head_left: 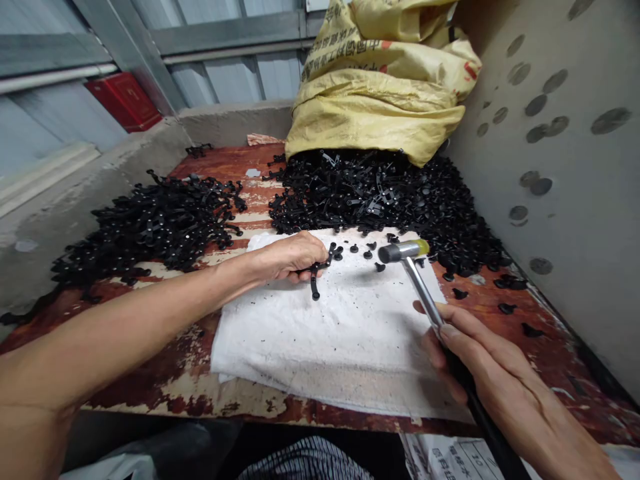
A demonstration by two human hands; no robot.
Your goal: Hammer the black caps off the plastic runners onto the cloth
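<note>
- Left hand (299, 255) clamps a black part (315, 284), seemingly by its middle, over the white cloth (325, 347) mid-tabletop (187, 363).
- Right hand (493, 363), apart, is wrapped around the hammer (423, 291) toward the front right corner.
- Black pile (155, 217) lies near the left edge.

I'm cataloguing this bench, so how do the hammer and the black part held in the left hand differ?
Holder: the hammer is in the right hand; the black part is in the left hand.
Size: the hammer is much longer than the black part.
Colour: the hammer mixes a silvery shaft, dark grip and one yellowish head end; the black part looks black where it shows.
Shared: both are held in a hand.
</note>
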